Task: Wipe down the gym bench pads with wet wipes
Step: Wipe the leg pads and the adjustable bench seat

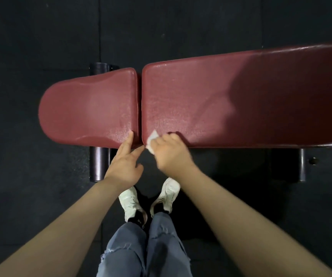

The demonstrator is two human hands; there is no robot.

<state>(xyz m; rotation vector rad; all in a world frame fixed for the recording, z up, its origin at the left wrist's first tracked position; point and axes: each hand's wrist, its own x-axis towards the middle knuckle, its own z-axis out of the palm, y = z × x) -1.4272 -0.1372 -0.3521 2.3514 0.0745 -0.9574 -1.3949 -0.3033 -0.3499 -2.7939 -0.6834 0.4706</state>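
Head view. Reference landmark: the gap (pixel 139 108) between the two red pads of the gym bench.

1. Seat pad (pixel 89 110): the shorter pad with a rounded end, lying left of the gap. Its skin shows a glossy, wet-looking sheen with a curved streak line along its far and near edges.

2. Back pad (pixel 231 100): the longer pad, lying right of the gap and running to the right frame edge. The part nearest the gap is speckled with a fine wet sheen; farther right of the gap a shadow covers the pad.

3. Wet wipe (pixel 152 139): a small white crumpled sheet, just right of the gap, pressed on the near corner of the back pad and overlapping its near edge.

4. Right hand (pixel 171 152): just right of the gap, at the near edge of the back pad. Its fingers (pixel 173 136) are curled down, grasping the wet wipe against the pad.

5. Left hand (pixel 124 162): just left of the gap, at the near edge of the seat pad. Its fingers (pixel 130 139) are extended and released, holding nothing; one fingertip touches the seat pad's near corner.

6. Bench frame (pixel 99 162): dark tubular crossbar under the seat pad, left of the gap.

7. Floor (pixel 31 47): dark rubber matting around the bench. White shoes (pixel 151 198) and blue jeans (pixel 147 248) stand on it, near side of the gap.
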